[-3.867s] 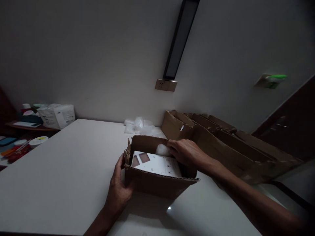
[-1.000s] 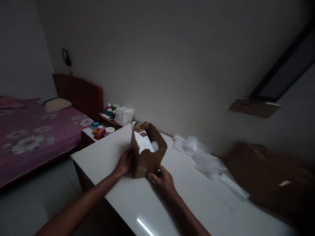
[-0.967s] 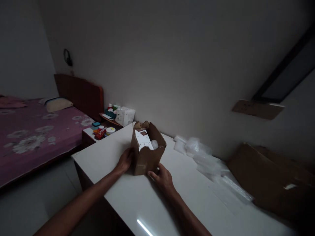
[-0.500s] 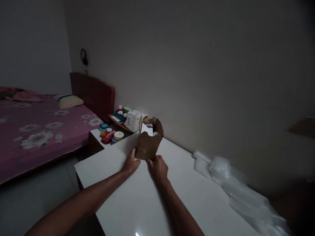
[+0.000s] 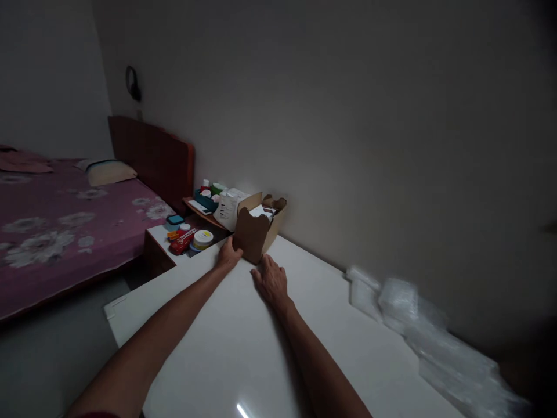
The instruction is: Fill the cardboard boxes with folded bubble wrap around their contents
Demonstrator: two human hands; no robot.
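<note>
Plastic bags [image 5: 404, 302] line the wall at right, well apart from the box [image 5: 256, 232]; jars [image 5: 203, 238] and a pack [image 5: 226, 206] sit just left of it. It stands at the counter's [image 5: 243, 348] far corner, mouth up, long axis running away toward the wall. Our left hand [image 5: 230, 253] lies slack against its near corner; our right hand [image 5: 270, 280] rests flat, released, before it.

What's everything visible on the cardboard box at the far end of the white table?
The cardboard box is small, brown corrugated board, upright, top open, flaps standing up. Some white contents show inside. It stands at the far corner of the white table, near the wall. The left hand touches its lower left side; the right hand lies flat on the table just before it, contact unclear.
</note>
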